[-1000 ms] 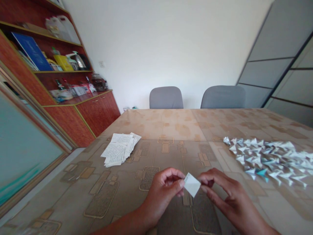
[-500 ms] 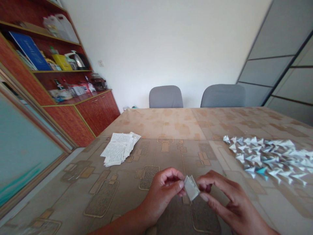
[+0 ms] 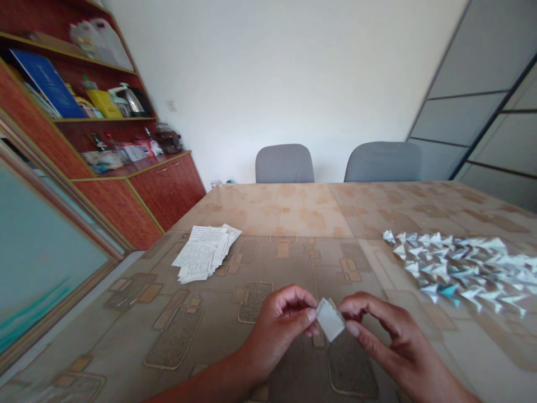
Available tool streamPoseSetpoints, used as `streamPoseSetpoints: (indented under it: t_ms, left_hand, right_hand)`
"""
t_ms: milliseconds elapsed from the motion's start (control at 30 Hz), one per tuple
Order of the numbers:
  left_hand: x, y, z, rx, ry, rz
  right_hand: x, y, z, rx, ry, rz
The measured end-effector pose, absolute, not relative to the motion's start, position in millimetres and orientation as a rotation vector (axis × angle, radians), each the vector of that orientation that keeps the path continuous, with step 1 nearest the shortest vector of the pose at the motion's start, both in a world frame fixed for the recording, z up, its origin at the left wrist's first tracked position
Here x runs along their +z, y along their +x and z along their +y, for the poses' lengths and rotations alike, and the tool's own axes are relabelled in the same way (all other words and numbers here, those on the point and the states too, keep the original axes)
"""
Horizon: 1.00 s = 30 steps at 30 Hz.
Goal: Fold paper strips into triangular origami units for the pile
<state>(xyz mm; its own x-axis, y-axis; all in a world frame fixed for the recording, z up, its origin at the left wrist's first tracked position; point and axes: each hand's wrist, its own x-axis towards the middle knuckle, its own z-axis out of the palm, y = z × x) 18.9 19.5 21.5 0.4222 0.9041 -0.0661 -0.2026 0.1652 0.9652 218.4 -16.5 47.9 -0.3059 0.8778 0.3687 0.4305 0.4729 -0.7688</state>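
Over my feed, the left hand (image 3: 281,327) pinches a small folded paper (image 3: 330,323) over the table (image 3: 138,324); the right hand (image 3: 390,338) meets its right corner, grip unclear to me. Beyond, I see folded pieces (image 3: 440,272), paper slips (image 3: 205,252), then shelves (image 3: 126,118) holding a kettle (image 3: 134,103) and jugs (image 3: 111,45).

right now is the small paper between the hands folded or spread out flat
Folded: the small paper shows layered edges along its upper right side. The number of folds I cannot tell.
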Motion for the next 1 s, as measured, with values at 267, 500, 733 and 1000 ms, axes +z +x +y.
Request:
streamPoseSetpoints:
  t_ms: [267, 500, 733, 1000]
  left_hand:
    - [22.3, 18.9, 19.5, 0.912, 1.104, 0.779]
    - [21.9, 19.5, 18.9, 0.905, 1.071, 0.804]
    - [25.5, 19.4, 18.1, 0.876, 1.041, 0.793]
    - [21.8, 19.8, 16.8, 0.856, 1.070, 0.733]
  right_hand:
    - [48.1, 219.3, -15.9, 0.724, -1.134, -1.863]
    - [44.2, 216.9, -12.9, 0.932, -1.107, -1.814]
    - [42.0, 217.9, -12.4, 0.898, -1.133, -1.828]
    - [41.5, 216.2, -12.9, 0.978, -1.122, -1.776]
